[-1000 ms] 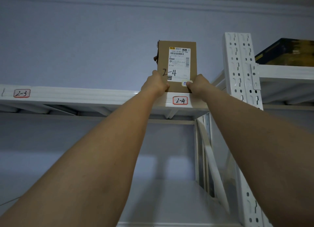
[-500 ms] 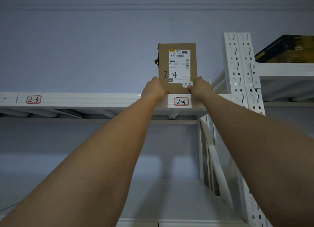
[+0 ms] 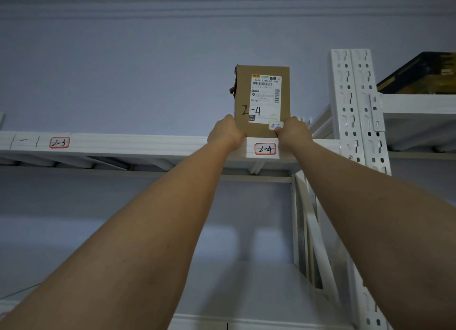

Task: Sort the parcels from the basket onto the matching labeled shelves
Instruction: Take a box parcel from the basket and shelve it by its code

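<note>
A brown cardboard parcel (image 3: 243,95) stands upright on the top white shelf (image 3: 138,144), its white shipping label marked "2-4" facing me. It sits directly above the red-bordered shelf tag "2-4" (image 3: 265,149). My left hand (image 3: 225,133) grips its lower left edge and my right hand (image 3: 292,131) grips its lower right corner, thumb on the front. Both arms reach up from below.
A second tag "2-3" (image 3: 59,142) is on the same shelf beam to the left. A white perforated upright post (image 3: 355,102) stands right of the parcel. A dark yellow-printed box (image 3: 419,75) lies on the neighbouring shelf at the right. A lower shelf (image 3: 246,292) shows below.
The view has shifted slightly, so the shelf beam sits lower in the frame. The parcel and both hands keep the same hold above the "2-4" tag.
</note>
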`<action>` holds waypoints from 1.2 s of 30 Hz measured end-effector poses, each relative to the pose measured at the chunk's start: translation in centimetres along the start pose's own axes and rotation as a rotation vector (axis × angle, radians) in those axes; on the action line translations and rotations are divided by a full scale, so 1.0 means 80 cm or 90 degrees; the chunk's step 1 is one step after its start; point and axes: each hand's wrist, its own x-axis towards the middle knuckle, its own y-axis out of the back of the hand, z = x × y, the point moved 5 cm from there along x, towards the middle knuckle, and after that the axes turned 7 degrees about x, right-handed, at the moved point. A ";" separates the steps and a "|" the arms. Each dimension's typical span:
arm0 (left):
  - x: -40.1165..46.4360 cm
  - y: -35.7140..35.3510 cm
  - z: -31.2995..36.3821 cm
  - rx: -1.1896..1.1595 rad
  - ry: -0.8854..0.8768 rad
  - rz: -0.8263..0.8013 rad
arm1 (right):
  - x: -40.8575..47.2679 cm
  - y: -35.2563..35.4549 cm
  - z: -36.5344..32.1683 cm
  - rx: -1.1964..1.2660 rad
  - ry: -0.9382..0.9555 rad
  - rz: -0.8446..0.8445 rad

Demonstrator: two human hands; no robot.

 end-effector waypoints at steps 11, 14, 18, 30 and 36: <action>-0.033 0.094 -0.064 0.093 0.019 0.084 | -0.060 0.017 -0.056 -0.166 0.244 0.228; -0.048 0.135 -0.105 0.143 0.033 0.094 | -0.083 0.001 -0.096 -0.171 0.346 0.227; -0.079 0.196 -0.192 0.213 0.091 0.064 | -0.129 -0.061 -0.160 -0.106 0.384 0.107; -0.247 0.447 -0.522 0.456 0.327 -0.024 | -0.416 -0.396 -0.421 0.019 0.452 -0.417; -0.371 0.561 -0.665 0.676 0.429 -0.152 | -0.616 -0.547 -0.536 0.073 0.523 -0.623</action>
